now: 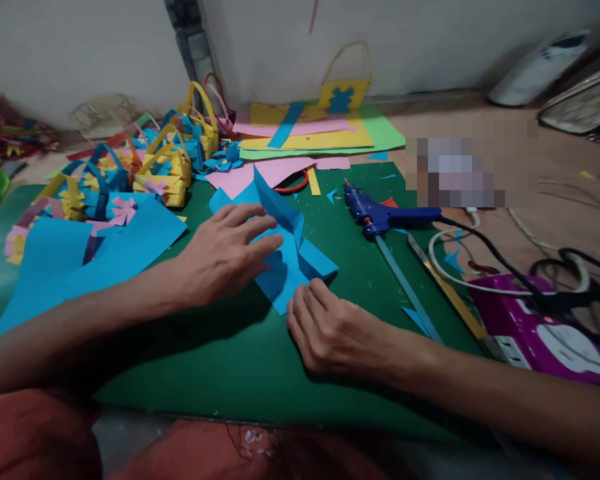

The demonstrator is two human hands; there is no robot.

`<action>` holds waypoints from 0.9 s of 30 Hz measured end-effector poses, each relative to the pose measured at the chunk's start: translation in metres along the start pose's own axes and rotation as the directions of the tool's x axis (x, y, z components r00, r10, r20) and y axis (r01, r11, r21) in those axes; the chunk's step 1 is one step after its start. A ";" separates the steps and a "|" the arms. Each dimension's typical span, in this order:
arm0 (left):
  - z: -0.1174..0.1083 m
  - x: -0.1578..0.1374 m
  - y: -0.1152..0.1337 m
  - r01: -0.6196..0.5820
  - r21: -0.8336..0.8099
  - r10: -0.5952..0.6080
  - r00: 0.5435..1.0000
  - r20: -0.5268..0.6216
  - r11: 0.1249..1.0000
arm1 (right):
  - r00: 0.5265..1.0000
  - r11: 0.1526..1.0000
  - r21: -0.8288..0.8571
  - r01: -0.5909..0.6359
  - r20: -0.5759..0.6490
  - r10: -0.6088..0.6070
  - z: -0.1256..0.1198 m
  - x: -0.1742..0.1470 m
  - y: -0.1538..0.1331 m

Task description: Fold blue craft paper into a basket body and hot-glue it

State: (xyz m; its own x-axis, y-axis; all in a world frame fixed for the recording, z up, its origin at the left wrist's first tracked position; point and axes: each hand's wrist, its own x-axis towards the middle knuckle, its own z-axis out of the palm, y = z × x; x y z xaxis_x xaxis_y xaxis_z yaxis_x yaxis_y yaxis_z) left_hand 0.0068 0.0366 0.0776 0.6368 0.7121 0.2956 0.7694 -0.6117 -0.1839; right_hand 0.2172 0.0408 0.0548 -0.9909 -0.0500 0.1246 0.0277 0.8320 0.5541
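Note:
A creased sheet of blue paper (276,281) lies on the green board (220,373), with some of its folded flaps standing up. Over its left side is my left hand (227,250), fingers spread and slightly bent; whether the fingertips touch the paper I cannot tell. My right hand (327,327) is closed at the near corner of that sheet, pinching its edge between thumb and fingers, which partly hide the corner. Right of the paper rests a blue glue gun (383,212) with a long glue stick (405,280) in its back.
Several small paper baskets (173,177) crowd the back left, behind a larger blue sheet (115,257). Coloured paper sheets (325,140) are stacked at the back. On the right lie a metal ruler-like strip (450,293), a purple power strip (505,313) and tangled cables (490,250).

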 end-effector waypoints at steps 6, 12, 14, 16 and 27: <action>0.016 0.008 -0.008 0.012 0.054 -0.017 0.995 0.100 0.998 | 0.997 0.997 0.055 -0.060 -0.039 0.062 0.004 0.001 -0.004; 0.013 0.004 -0.012 -0.019 -0.008 0.019 0.998 0.060 1.000 | 0.987 0.979 0.128 -0.160 0.017 0.159 0.004 0.005 -0.009; 0.012 0.004 -0.013 -0.030 -0.025 0.031 0.998 0.046 0.999 | 0.979 0.968 0.154 -0.200 0.064 0.192 0.004 0.008 -0.011; 0.013 0.002 -0.014 -0.037 -0.031 0.038 0.999 0.031 0.999 | 0.965 0.949 0.190 -0.251 0.120 0.232 0.003 0.011 -0.011; 0.030 -0.012 -0.016 -0.035 -0.176 0.011 0.990 -0.138 0.984 | 0.845 0.832 0.214 -0.511 0.304 0.441 0.006 0.028 -0.013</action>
State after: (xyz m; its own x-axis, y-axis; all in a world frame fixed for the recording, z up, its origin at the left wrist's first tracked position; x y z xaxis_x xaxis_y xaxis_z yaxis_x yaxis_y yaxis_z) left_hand -0.0119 0.0485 0.0487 0.6320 0.6512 0.4200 0.7258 -0.6874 -0.0265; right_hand 0.1886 0.0322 0.0463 -0.8648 0.4922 0.0994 0.5015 0.8364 0.2213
